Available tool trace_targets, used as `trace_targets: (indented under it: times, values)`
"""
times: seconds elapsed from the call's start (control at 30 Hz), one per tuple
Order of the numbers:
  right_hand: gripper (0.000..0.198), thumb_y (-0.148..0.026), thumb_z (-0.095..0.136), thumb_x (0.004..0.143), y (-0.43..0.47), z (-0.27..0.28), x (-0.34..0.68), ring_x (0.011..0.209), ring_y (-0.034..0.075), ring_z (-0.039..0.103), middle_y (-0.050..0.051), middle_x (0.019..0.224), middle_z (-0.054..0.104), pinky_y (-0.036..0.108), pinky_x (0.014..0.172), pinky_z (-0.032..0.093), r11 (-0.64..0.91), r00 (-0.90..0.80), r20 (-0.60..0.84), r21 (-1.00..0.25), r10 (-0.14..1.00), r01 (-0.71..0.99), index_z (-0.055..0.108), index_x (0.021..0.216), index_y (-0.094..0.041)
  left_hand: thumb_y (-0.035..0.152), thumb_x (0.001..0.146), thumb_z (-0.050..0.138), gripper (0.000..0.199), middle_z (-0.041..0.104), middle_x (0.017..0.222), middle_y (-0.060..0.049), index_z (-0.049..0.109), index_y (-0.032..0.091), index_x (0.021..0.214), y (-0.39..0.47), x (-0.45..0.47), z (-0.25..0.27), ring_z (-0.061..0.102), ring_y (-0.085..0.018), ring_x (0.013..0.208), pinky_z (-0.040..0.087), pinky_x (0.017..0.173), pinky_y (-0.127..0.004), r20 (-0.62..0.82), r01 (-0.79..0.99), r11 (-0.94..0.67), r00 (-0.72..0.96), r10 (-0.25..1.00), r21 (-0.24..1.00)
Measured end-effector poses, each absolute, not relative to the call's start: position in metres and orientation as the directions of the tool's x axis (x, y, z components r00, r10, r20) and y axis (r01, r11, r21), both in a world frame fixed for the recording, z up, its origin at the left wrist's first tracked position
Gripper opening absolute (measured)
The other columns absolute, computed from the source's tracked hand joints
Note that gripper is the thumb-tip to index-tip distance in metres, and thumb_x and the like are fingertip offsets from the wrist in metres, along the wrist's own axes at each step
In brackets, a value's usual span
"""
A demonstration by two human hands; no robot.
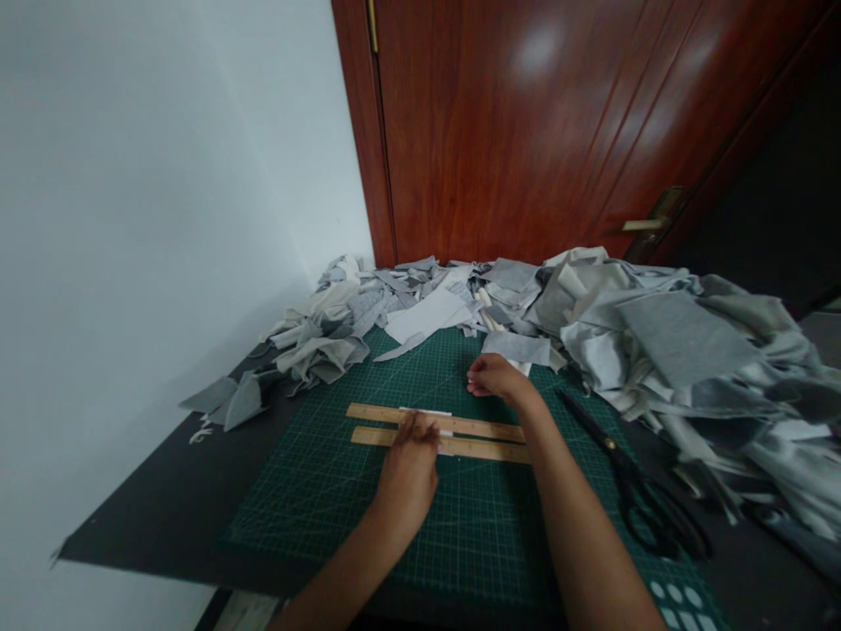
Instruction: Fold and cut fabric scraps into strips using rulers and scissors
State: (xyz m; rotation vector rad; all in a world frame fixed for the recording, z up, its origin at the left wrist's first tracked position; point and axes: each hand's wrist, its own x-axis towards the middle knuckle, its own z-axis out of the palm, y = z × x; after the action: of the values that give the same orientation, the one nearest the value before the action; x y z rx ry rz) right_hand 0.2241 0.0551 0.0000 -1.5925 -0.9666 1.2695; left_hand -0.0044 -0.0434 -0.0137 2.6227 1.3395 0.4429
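Two wooden rulers lie nearly parallel across the green cutting mat (pixel 289 499), a far ruler (pixel 483 428) and a near ruler (pixel 486 450). A white strip (pixel 430 411) shows along the far ruler's edge and in the gap between the two. My left hand (pixel 408 460) presses down on the rulers left of their middle, fingers bunched on the wood. Above the mat, beyond the rulers, my right hand (pixel 496 377) is closed in a pinch; whatever it holds, if anything, is too small to make out. My right forearm hides the rulers' right ends.
Black-handled scissors (pixel 614 451) lie right of my right forearm. A big heap of grey and white fabric pieces (pixel 683 342) covers the right side. More scraps (pixel 321 337) line the left and back, before the white wall and brown door (pixel 512 131).
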Motion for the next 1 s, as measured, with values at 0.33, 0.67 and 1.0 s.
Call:
trace_targets:
  times: [0.33, 0.67, 1.0]
  values:
    - [0.025, 0.002, 0.072, 0.072, 0.05, 0.009, 0.227, 0.048, 0.014, 0.068, -0.003, 0.053, 0.065, 0.02, 0.046, 0.055, -0.233, 0.189, -0.213, -0.969, 0.959, 0.088, 0.058, 0.074, -0.019, -0.004, 0.09, 0.046, 0.042, 0.065, 0.135, -0.013, 0.072, 0.013, 0.119, -0.042, -0.004, -0.014, 0.053, -0.029, 0.139, 0.038, 0.123, -0.048, 0.179, 0.767, -0.588, 0.56, 0.809, 0.257]
    - [0.007, -0.018, 0.066, 0.075, 0.051, 0.02, 0.262, 0.059, 0.014, 0.063, -0.004, 0.061, 0.062, 0.021, 0.052, 0.045, -0.031, 0.311, 0.025, -0.985, 0.95, 0.173, 0.062, 0.08, -0.021, -0.002, 0.091, 0.049, 0.044, 0.064, 0.138, -0.011, 0.071, 0.016, 0.124, -0.039, -0.004, -0.016, 0.052, -0.028, 0.14, 0.038, 0.123, -0.047, 0.192, 0.77, -0.585, 0.553, 0.811, 0.254]
    - [0.014, -0.012, 0.059, 0.075, 0.034, 0.031, 0.251, 0.056, 0.011, 0.056, -0.006, 0.063, 0.062, 0.019, 0.054, 0.043, -0.064, -0.044, -0.09, -0.911, 0.995, 0.408, 0.066, 0.084, -0.02, -0.003, 0.091, 0.044, 0.043, 0.065, 0.137, -0.014, 0.071, 0.012, 0.121, -0.038, -0.005, -0.019, 0.053, -0.029, 0.139, 0.039, 0.123, -0.046, 0.182, 0.774, -0.595, 0.567, 0.803, 0.216]
